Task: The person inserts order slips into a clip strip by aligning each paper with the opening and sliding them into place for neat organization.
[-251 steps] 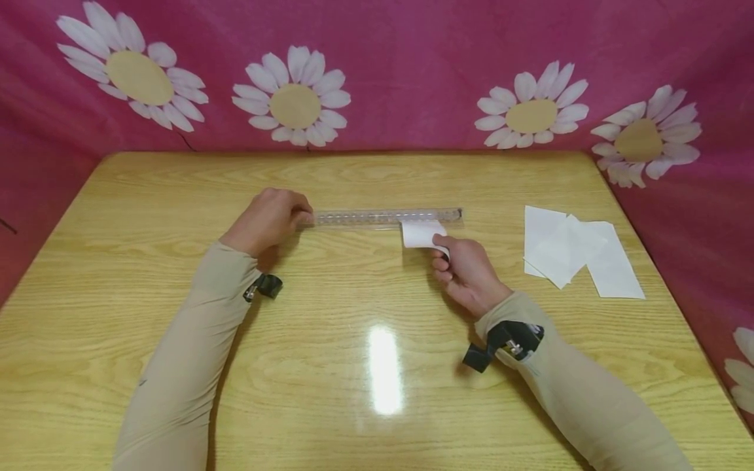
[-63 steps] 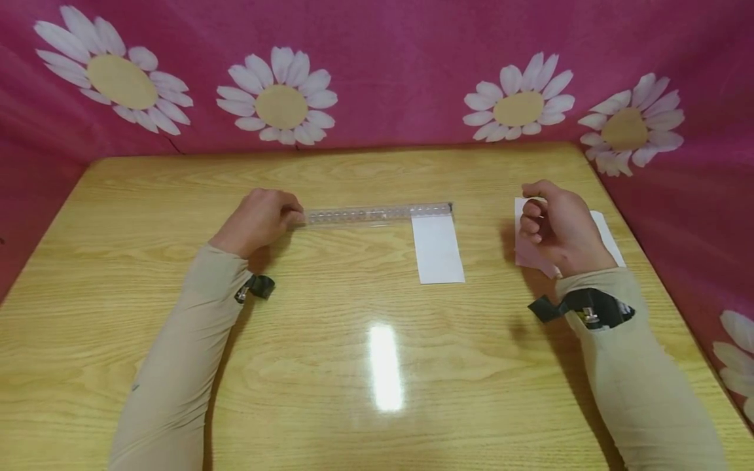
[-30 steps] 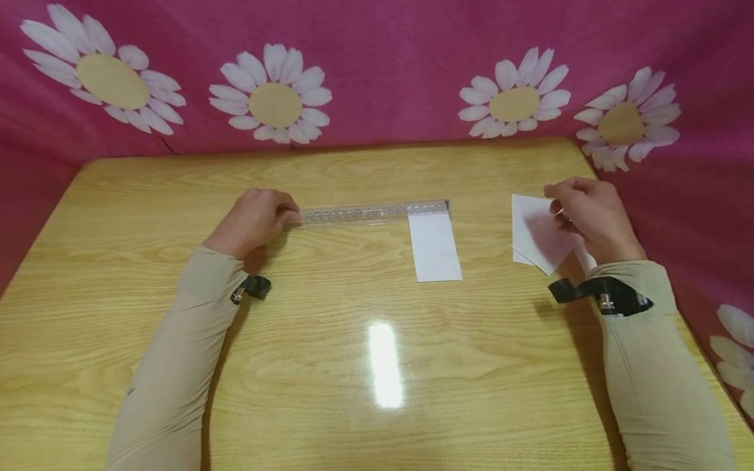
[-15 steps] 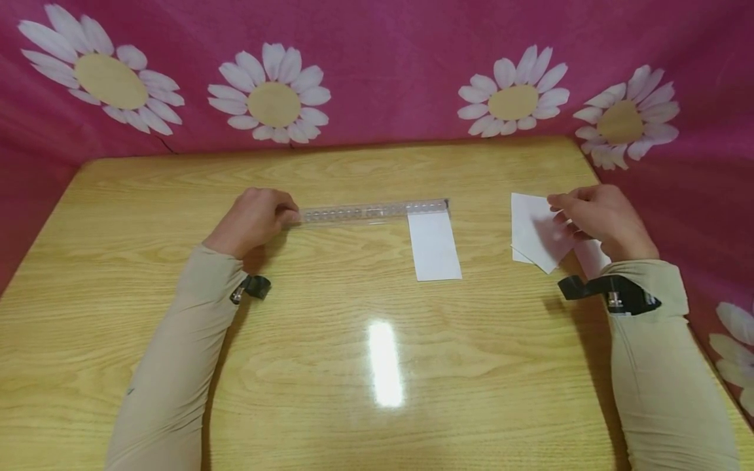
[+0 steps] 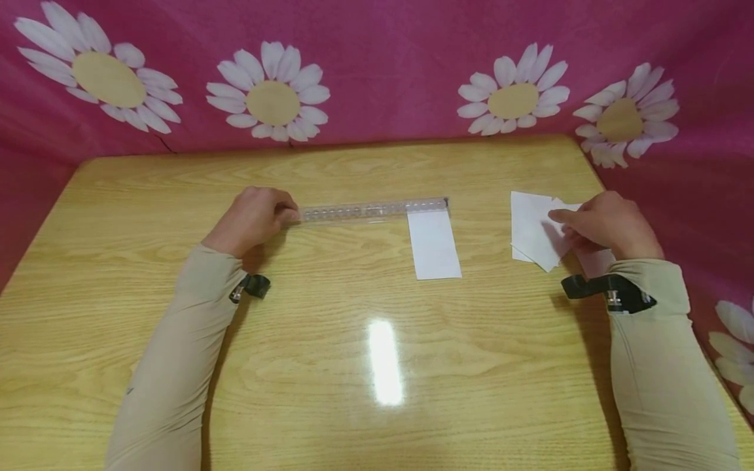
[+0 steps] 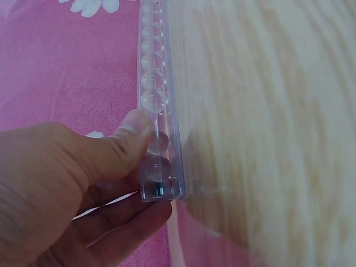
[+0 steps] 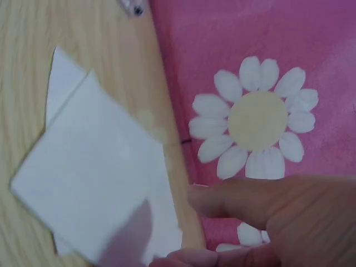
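Note:
My left hand (image 5: 257,219) pinches the left end of a clear plastic strip (image 5: 365,212), long and ruler-like, with a row of round shapes along it. In the left wrist view the thumb presses its face while fingers curl beneath the strip's end (image 6: 158,167). One white paper slip (image 5: 434,245) lies flat at the strip's right end, its far edge overlapped by the clear plastic. To the right, my right hand (image 5: 615,226) hovers over loose white paper sheets (image 5: 530,226), thumb and fingers parted. Its shadow falls on the upper sheet (image 7: 94,172) in the right wrist view.
A wooden table (image 5: 283,366) carries everything, with a bright light reflection (image 5: 384,363) near its middle. Pink cloth (image 5: 389,72) with large daisies rises behind the back edge and along the right side. The loose sheets overlap one another near the right edge.
Several seconds ago my right hand held the slip at the strip; the slip now lies released. The right hand moved right to the loose sheets, lately slightly lower. My left hand kept its grip.

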Tool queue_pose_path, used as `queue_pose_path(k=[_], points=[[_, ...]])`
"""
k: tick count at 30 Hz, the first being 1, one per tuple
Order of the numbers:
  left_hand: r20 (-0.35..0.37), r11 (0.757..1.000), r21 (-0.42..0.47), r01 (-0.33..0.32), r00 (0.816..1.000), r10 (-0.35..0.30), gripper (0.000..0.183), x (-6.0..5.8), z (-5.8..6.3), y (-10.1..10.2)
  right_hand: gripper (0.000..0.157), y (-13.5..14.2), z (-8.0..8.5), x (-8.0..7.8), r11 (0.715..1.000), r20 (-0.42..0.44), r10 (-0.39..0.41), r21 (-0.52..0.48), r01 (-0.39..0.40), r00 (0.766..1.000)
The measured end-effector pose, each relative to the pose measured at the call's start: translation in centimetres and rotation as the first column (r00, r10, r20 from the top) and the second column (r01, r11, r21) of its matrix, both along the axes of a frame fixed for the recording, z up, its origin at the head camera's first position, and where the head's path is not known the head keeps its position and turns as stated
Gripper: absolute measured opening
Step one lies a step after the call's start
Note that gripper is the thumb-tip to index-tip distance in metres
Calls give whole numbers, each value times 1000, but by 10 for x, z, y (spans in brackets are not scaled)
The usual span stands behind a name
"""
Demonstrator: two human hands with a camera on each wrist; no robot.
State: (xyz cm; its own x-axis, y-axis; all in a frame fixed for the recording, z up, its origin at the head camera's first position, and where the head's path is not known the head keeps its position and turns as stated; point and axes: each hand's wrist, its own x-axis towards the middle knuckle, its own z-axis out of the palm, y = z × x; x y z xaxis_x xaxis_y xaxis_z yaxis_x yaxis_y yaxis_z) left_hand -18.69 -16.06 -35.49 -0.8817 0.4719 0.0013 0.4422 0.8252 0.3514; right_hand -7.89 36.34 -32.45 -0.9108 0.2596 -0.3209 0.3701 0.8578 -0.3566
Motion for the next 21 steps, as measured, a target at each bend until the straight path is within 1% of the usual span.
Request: queue_pose_path(k=[3, 5, 9, 12, 17, 19, 21], points=[[-2, 1000, -3, -2, 1000, 2, 19, 0, 0, 0, 60, 2, -2, 2, 1000, 17, -7, 28, 7, 1000], [-5, 1000, -4, -3, 1000, 3, 18, 0, 0, 0, 62, 3, -3, 2, 999, 33, 1, 45, -2, 999], [-7, 1000, -4, -5, 1000, 5, 18, 0, 1, 1, 70, 2, -2, 3, 999, 99, 2, 41, -6, 995], [-3, 1000, -5, -5, 1000, 5, 19, 0, 1, 1, 76, 1, -1, 4, 1000, 176, -9, 24, 5, 984], [1, 1000, -6, -4, 1000, 4, 19, -1, 0, 0, 83, 0, -1, 5, 1000, 277, 6, -11, -3, 961], [3, 1000, -7, -3, 1000, 3, 19, -1, 0, 0, 82, -1, -1, 5, 1000, 279, 28, -1, -29, 960], [7, 1000, -7, -3, 1000, 4, 18, 0, 0, 0, 80, -3, -2, 5, 999, 262, 31, 4, -34, 964]])
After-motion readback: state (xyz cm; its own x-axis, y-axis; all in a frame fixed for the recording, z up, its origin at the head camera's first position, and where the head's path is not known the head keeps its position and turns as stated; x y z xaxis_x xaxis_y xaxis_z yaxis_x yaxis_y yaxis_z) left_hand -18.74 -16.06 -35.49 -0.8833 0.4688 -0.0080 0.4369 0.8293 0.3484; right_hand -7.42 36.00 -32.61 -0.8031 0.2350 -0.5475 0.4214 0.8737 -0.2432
